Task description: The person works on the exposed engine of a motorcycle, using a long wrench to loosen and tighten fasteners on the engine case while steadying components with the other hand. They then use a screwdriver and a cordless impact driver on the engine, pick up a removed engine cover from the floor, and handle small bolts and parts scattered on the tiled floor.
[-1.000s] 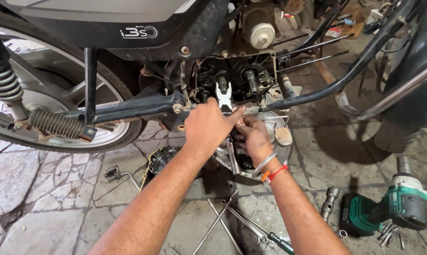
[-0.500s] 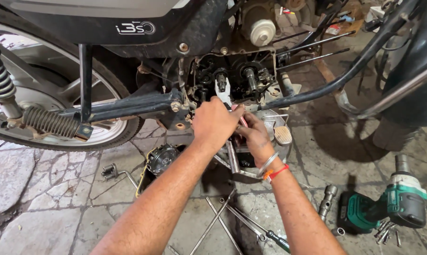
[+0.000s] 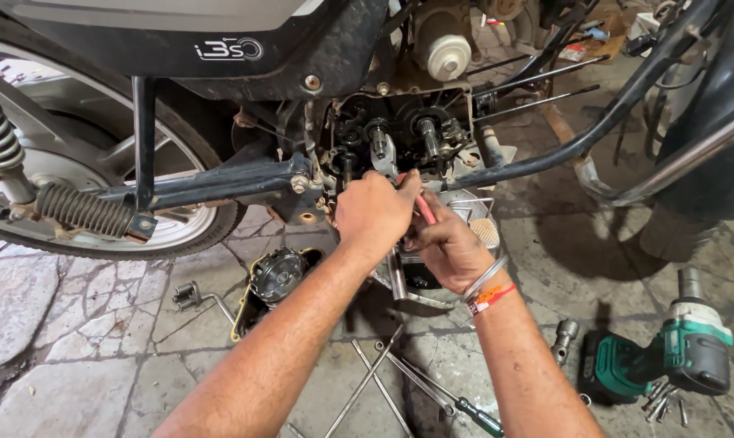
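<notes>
Left hand fisted, knuckles up, pressed against open engine of motorcycle; what it grips cannot tell. Right hand just beside, touching left, fingers curled round red-handled tool pointing up into engine. Bangles on right wrist. Engine sits low under black bodywork, right of rear wheel. On stone floor: engine cover, long rods, green impact wrench, socket.
</notes>
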